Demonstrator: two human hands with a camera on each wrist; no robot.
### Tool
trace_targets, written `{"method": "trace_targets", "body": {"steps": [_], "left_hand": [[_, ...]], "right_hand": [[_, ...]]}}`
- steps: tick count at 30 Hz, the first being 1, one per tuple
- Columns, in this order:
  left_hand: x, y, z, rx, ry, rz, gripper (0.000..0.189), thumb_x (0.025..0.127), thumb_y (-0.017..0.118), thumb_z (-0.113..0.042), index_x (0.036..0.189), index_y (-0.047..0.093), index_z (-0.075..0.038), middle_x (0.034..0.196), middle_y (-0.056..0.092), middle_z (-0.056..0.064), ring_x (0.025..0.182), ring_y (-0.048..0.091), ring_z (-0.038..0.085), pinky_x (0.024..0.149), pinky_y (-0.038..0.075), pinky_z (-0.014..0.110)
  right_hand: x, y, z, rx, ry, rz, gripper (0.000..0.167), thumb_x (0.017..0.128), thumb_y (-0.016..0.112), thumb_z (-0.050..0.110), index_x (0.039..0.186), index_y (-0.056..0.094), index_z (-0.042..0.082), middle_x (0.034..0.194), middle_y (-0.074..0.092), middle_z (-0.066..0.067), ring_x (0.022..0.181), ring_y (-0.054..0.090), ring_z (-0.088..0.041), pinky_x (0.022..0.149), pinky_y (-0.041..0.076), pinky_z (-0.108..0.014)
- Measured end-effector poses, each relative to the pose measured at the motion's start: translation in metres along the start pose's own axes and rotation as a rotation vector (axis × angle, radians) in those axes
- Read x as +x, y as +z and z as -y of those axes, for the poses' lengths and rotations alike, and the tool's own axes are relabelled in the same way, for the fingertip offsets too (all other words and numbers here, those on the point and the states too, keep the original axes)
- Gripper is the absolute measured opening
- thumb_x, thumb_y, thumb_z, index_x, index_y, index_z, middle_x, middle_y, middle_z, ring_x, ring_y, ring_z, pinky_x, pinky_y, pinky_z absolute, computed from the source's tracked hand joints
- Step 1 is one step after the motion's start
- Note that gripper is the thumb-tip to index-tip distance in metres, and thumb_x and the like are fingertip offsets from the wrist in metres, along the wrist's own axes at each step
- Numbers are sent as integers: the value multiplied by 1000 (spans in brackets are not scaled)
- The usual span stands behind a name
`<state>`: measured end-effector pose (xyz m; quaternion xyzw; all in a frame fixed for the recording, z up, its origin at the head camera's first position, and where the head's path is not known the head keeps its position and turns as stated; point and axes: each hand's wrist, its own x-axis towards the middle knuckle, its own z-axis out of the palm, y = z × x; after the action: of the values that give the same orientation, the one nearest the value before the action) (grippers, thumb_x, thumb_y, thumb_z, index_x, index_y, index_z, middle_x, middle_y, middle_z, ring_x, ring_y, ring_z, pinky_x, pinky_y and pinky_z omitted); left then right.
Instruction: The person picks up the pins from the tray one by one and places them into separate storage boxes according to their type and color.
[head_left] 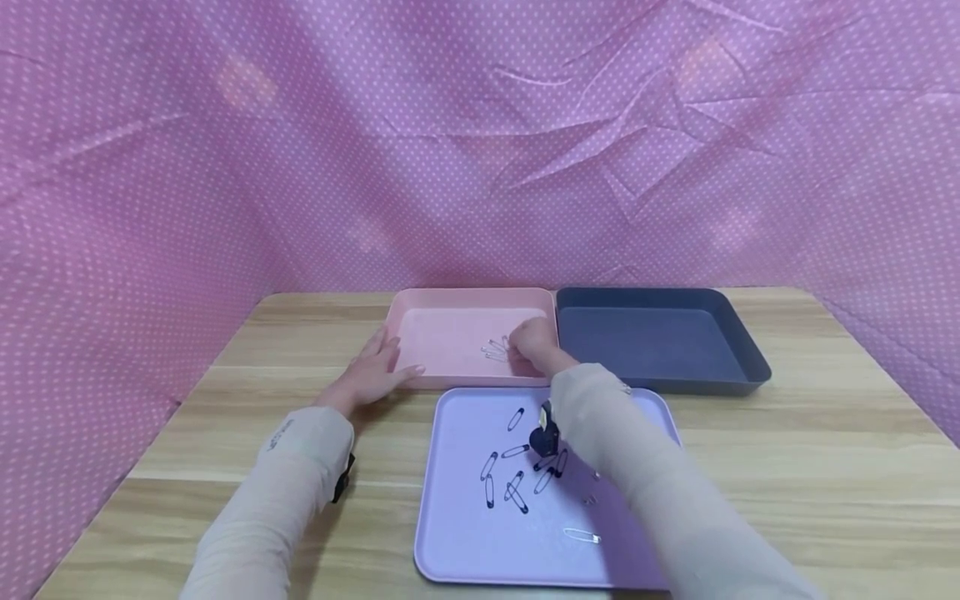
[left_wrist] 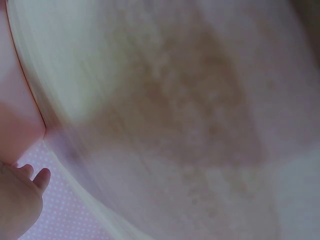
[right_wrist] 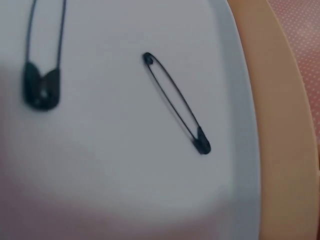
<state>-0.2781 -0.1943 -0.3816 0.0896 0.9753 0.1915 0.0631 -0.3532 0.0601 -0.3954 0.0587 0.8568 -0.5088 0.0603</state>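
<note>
Bracing the pink tray (head_left: 435,337) with the spread left hand (head_left: 371,377) probably helps; the curled right hand (head_left: 535,343), any held pin hidden, should work low beside the silver pins (head_left: 495,357).

In the head view, the right hand (head_left: 534,343) hides its own fingertips, so whether they pinch anything cannot be told. The right sleeve (head_left: 660,475) covers part of the lavender tray (head_left: 457,533); the silver bits (head_left: 590,500) beside it are too small to make out, as is the lettering (head_left: 281,434) on the left cuff. The left-wrist view blurs the tabletop (left_wrist: 175,100) and cuts off the left hand (left_wrist: 20,202). In the right-wrist view, the top edge crops a blurred black safety pin (right_wrist: 42,90).
</note>
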Motion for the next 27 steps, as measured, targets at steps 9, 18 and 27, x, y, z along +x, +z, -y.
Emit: {"method": "trace_targets", "body": {"steps": [9, 18, 27], "left_hand": [[0, 0, 1, -6, -4, 6, 87, 79, 38, -63, 136, 20, 0, 142, -8, 17, 128, -3, 33, 98, 8, 53], [2, 0, 1, -15, -6, 17, 88, 78, 38, -64, 136, 19, 1, 142, -8, 17, 127, -3, 34, 99, 6, 53], [3, 1, 1, -13, -16, 20, 89, 78, 36, -65, 136, 18, 0, 142, -9, 16, 128, -4, 32, 98, 7, 53]], "right_hand": [[-20, -20, 11, 102, -49, 154, 16, 76, 53, -5, 90, 61, -8, 77, 60, -18, 62, 57, -21, 56, 49, -27], [-37, -39, 16, 75, -100, 194, 18, 80, 56, -1, 96, 59, -8, 94, 58, -18, 80, 60, -24, 66, 50, -27], [-53, -57, 10, 25, -88, 224, 17, 80, 57, 6, 93, 60, -4, 91, 60, -15, 77, 61, -22, 67, 50, -29]]}}
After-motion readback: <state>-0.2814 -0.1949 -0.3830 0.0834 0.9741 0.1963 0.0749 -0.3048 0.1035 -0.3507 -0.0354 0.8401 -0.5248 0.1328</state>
